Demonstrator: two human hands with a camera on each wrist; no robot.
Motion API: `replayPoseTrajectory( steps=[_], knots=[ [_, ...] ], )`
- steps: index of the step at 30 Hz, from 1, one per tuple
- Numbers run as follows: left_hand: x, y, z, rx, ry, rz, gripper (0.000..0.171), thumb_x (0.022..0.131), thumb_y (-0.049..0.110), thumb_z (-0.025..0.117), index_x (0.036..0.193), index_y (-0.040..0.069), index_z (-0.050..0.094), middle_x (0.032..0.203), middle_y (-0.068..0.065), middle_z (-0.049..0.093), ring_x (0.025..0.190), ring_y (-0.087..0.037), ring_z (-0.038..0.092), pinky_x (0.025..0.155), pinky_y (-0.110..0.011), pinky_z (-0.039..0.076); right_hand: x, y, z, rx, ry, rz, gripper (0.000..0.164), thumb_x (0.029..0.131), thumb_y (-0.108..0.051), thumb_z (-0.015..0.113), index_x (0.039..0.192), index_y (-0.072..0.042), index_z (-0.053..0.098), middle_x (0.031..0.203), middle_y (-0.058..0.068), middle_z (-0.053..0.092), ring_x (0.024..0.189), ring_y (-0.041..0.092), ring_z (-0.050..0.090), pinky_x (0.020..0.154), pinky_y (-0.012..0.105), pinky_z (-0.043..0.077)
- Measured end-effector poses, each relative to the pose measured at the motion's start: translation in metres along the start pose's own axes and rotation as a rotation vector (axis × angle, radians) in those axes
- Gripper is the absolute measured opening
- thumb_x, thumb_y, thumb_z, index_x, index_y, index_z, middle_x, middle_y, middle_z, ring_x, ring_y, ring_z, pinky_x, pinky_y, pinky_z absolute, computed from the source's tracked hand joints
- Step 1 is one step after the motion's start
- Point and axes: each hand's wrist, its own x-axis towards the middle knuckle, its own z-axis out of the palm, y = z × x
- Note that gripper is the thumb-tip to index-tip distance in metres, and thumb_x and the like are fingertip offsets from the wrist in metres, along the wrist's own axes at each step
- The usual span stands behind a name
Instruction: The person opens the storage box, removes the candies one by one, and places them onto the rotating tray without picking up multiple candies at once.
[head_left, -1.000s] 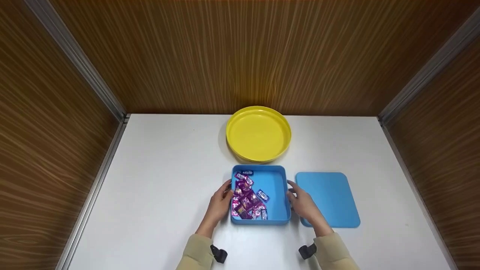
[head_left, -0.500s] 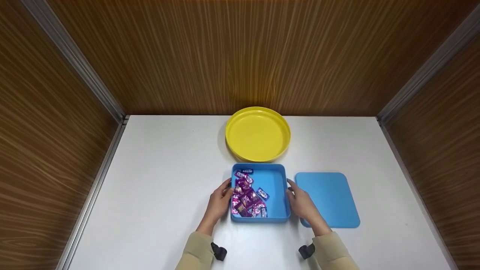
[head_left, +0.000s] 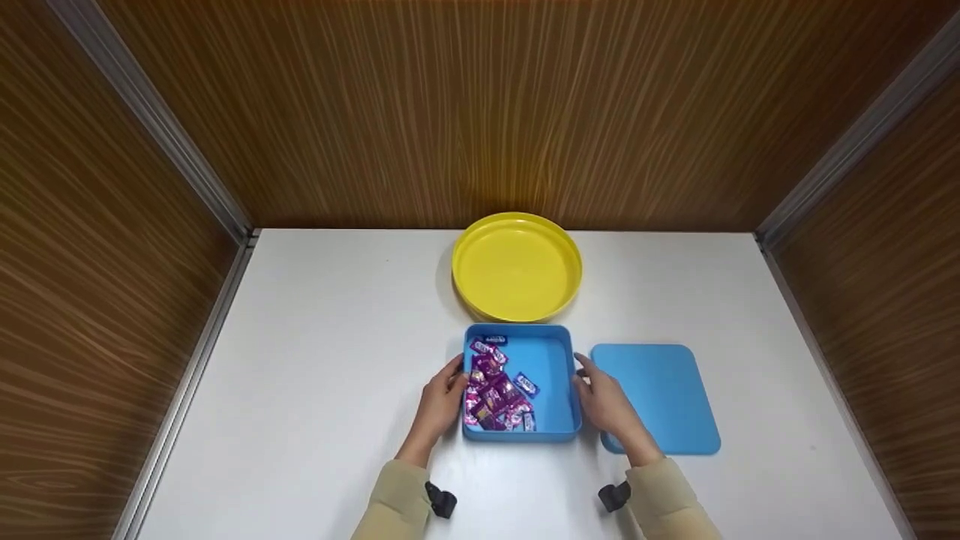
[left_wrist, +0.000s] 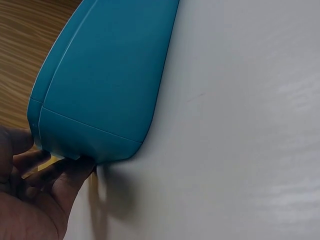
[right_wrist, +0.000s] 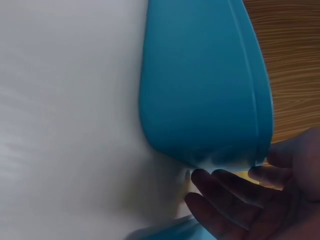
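A square blue box with an open top sits on the table. Small wrapped candies, purple, pink and blue, lie mostly along its left half. At the left wall my left hand touches the box with thumb and fingertips. My right hand is at the opposite wall, thumb close to the rim. In the right wrist view its fingers are extended, tips by the lower edge of the blue wall. The left wrist view shows fingertips against the box's corner.
Just beyond the box stands a round yellow tray with a raised rim. A flat blue square lid lies to the right, partly behind my right forearm. Wood-grain panels enclose the white table at the back and both sides.
The box has slid slightly away from me, closer to the yellow tray, with both hands moving along at its sides. Its candies have shifted a little. The lid has stayed put.
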Motion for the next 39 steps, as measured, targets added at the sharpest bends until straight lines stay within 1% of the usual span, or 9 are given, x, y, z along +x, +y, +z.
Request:
replayPoseTrajectory(
  steps=[3, 8, 12, 15, 19, 23, 30, 35, 39],
  knots=[
    [0.000, 0.000, 0.001, -0.009, 0.002, -0.011, 0.047, 0.105, 0.020, 0.046, 0.150, 0.007, 0.039, 0.148, -0.015, 0.045, 0.134, -0.035, 0.043, 0.111, -0.048, 0.032, -0.001, -0.009, -0.004, -0.043, 0.079, -0.045, 0.049, 0.100, -0.014, 0.055, 0.144, 0.002, 0.042, 0.128, 0.025, 0.057, 0.113, 0.040, 0.058, 0.091, 0.054, 0.048],
    [-0.001, 0.001, 0.001, -0.019, 0.008, -0.014, 0.047, 0.105, 0.019, 0.047, 0.150, 0.007, 0.040, 0.147, -0.015, 0.046, 0.133, -0.035, 0.044, 0.110, -0.047, 0.033, -0.002, -0.032, -0.004, -0.153, 0.190, -0.218, 0.044, 0.094, -0.013, 0.066, 0.134, -0.001, 0.054, 0.128, 0.018, 0.057, 0.118, 0.037, 0.053, 0.096, 0.053, 0.046],
    [-0.001, 0.003, 0.001, -0.018, 0.005, -0.002, 0.047, 0.105, 0.019, 0.046, 0.150, 0.006, 0.039, 0.148, -0.016, 0.045, 0.133, -0.036, 0.043, 0.110, -0.048, 0.033, 0.000, -0.045, 0.006, -0.197, 0.140, -0.352, 0.037, 0.092, -0.013, 0.070, 0.126, -0.004, 0.060, 0.125, 0.013, 0.058, 0.117, 0.031, 0.054, 0.098, 0.047, 0.046],
    [-0.002, 0.003, 0.001, -0.020, 0.000, 0.007, 0.047, 0.105, 0.018, 0.045, 0.150, 0.005, 0.038, 0.147, -0.016, 0.045, 0.132, -0.036, 0.044, 0.109, -0.048, 0.034, 0.002, -0.050, 0.017, -0.191, 0.056, -0.385, 0.034, 0.091, -0.015, 0.071, 0.123, -0.005, 0.063, 0.120, 0.010, 0.060, 0.113, 0.028, 0.057, 0.095, 0.044, 0.049],
    [-0.002, 0.004, 0.001, -0.028, -0.003, 0.007, 0.047, 0.105, 0.018, 0.045, 0.150, 0.005, 0.038, 0.147, -0.016, 0.045, 0.131, -0.035, 0.046, 0.109, -0.047, 0.035, 0.005, -0.053, 0.031, -0.185, -0.036, -0.346, 0.032, 0.091, -0.018, 0.070, 0.120, -0.005, 0.065, 0.113, 0.009, 0.065, 0.100, 0.024, 0.062, 0.085, 0.043, 0.053],
    [-0.002, 0.005, 0.001, -0.031, -0.004, 0.001, 0.047, 0.105, 0.017, 0.045, 0.150, 0.004, 0.038, 0.148, -0.016, 0.044, 0.132, -0.035, 0.045, 0.109, -0.047, 0.034, 0.008, -0.055, 0.044, -0.195, -0.066, -0.272, 0.030, 0.091, -0.018, 0.070, 0.117, -0.004, 0.067, 0.106, 0.009, 0.067, 0.093, 0.023, 0.064, 0.080, 0.042, 0.055],
    [-0.001, 0.006, 0.000, -0.044, -0.019, -0.010, 0.047, 0.105, 0.016, 0.045, 0.150, 0.004, 0.037, 0.149, -0.017, 0.042, 0.135, -0.037, 0.040, 0.111, -0.048, 0.032, 0.012, -0.057, 0.061, -0.160, -0.052, -0.152, 0.031, 0.089, -0.016, 0.072, 0.115, -0.001, 0.066, 0.103, 0.011, 0.067, 0.093, 0.026, 0.065, 0.080, 0.043, 0.055],
    [0.000, 0.004, 0.000, -0.071, -0.014, -0.017, 0.046, 0.104, 0.015, 0.047, 0.149, 0.003, 0.040, 0.146, -0.018, 0.046, 0.133, -0.037, 0.042, 0.110, -0.047, 0.034, 0.013, -0.056, 0.070, -0.141, -0.035, -0.076, 0.030, 0.086, -0.017, 0.075, 0.111, -0.002, 0.066, 0.092, 0.005, 0.062, 0.082, 0.019, 0.060, 0.074, 0.038, 0.054],
    [0.003, 0.002, -0.002, -0.107, -0.001, -0.004, 0.045, 0.103, 0.012, 0.050, 0.146, 0.001, 0.044, 0.141, -0.020, 0.051, 0.131, -0.038, 0.045, 0.108, -0.047, 0.036, 0.013, -0.053, 0.073, -0.159, -0.001, -0.073, 0.025, 0.085, -0.018, 0.077, 0.103, -0.003, 0.068, 0.087, 0.003, 0.057, 0.076, 0.017, 0.056, 0.069, 0.037, 0.052]
  ],
)
